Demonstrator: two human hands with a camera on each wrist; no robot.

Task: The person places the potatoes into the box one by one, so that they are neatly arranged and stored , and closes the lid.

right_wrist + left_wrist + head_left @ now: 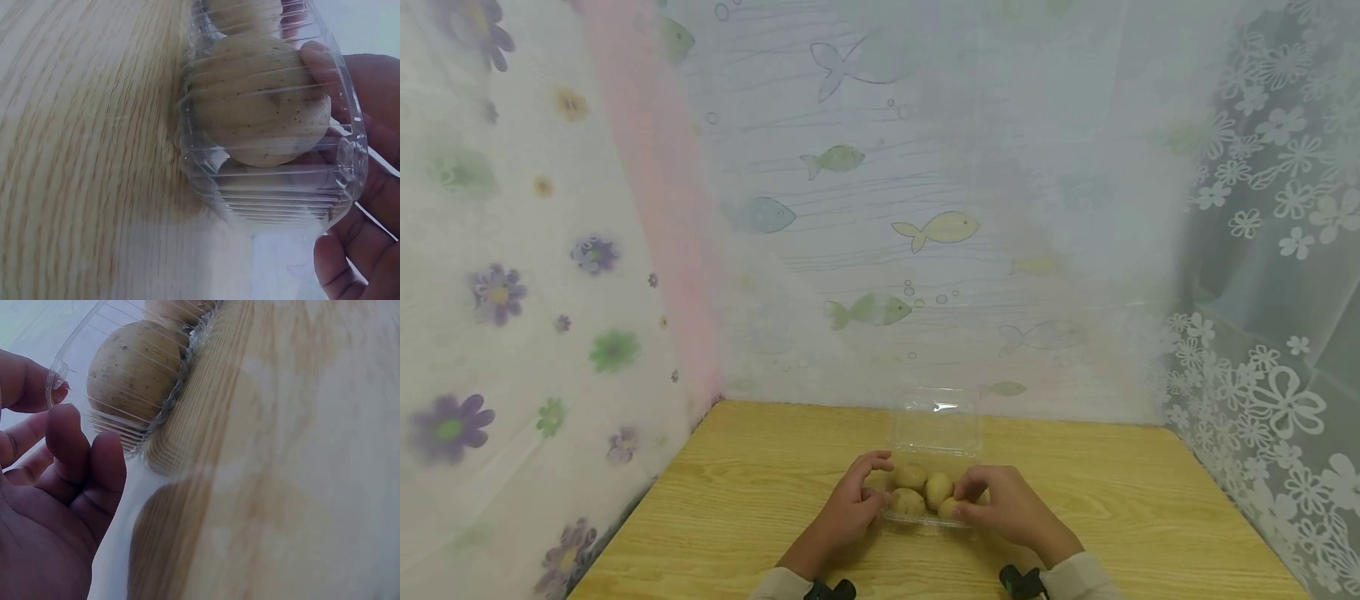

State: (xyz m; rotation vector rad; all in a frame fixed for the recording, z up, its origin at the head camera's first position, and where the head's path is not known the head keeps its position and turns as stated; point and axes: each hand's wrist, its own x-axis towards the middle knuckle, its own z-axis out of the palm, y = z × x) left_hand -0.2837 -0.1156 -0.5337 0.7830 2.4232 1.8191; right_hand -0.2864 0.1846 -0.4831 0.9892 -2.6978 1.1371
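A clear plastic clamshell container (925, 523) stands on the table, its lid (936, 421) raised at the back. Several potatoes lie inside, including a potato (906, 502) at the near left. My left hand (847, 504) holds the container's left rim, the tip of one digit (31, 384) showing at its edge. At the near right corner, my right hand (1009, 504) reaches over the rim and grips a potato (256, 100) in the container. Some of its other fingers (365, 234) stay outside the clear wall. The far side of this potato is hidden.
Under the container is a wood-grain table (760, 483). A fish-patterned sheet (940, 275) hangs behind it. Flower-patterned sheets (527, 350) stand along the left and right sides.
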